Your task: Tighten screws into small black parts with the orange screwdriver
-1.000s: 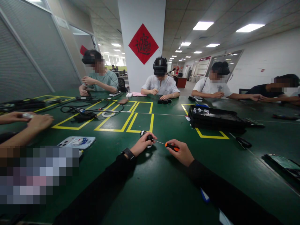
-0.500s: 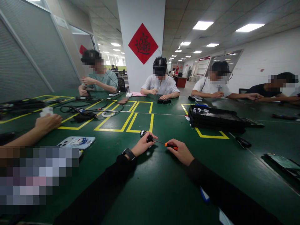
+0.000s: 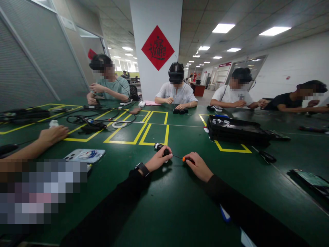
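My left hand (image 3: 157, 160), with a dark watch at its wrist, is closed on a small black part (image 3: 166, 151) near the middle of the green table (image 3: 169, 212). A black-and-white cylindrical object (image 3: 158, 146) lies just beyond its fingers. My right hand (image 3: 199, 166) grips the orange-and-black handle of a screwdriver (image 3: 184, 159). The thin shaft points left and its tip reaches the black part at my left fingers. What exactly the tip touches is too small to tell.
A patterned phone (image 3: 86, 155) lies left of my hands, near another person's hand (image 3: 53, 134). Cables (image 3: 95, 123) spread at the back left. Black trays (image 3: 236, 130) stand at the back right, with a black tool (image 3: 267, 156) nearer. Several people sit opposite.
My left fingers have closed further over the black part. My right hand has turned slightly, and less of the screwdriver's handle shows. The neighbouring person's hand has lowered off a white object.
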